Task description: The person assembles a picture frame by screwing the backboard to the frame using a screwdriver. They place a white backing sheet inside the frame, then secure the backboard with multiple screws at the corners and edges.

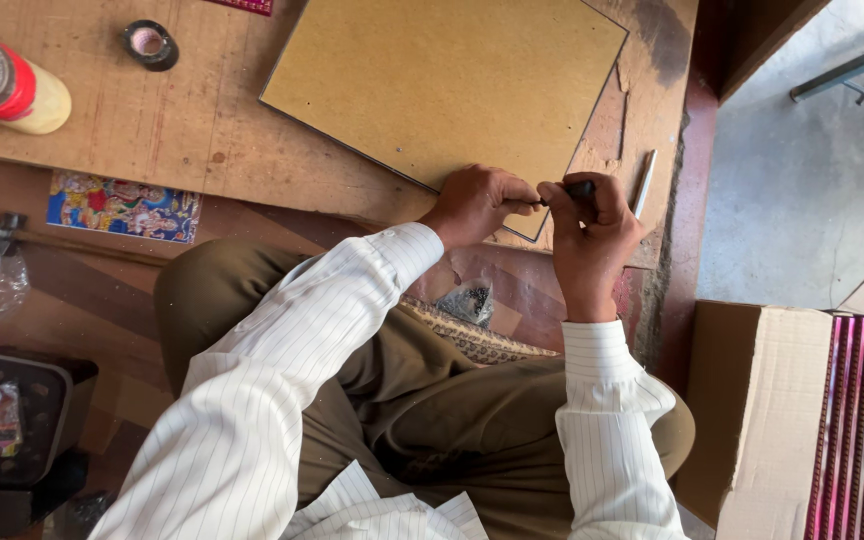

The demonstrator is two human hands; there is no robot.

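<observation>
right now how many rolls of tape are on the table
1: a dark tape roll lies flat on the wooden table, upper left, right of the red-capped bottle. Others may be out of frame.

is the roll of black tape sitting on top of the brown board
No, the tape roll lies on the wooden table, apart from the brown board.

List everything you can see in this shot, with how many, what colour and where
Board: one, tan, on the worktop's top middle.
Worktop: one, worn brown wood.
Tape roll: one, black, top left.
Bottle: one, cream with red band, far left.
Picture card: one, multicoloured, left.
Metal rod: one, silver, right of the hands.
Cardboard box: one, brown, lower right.
Left hand: on the board's near corner.
Right hand: grips a small dark tool.
</observation>
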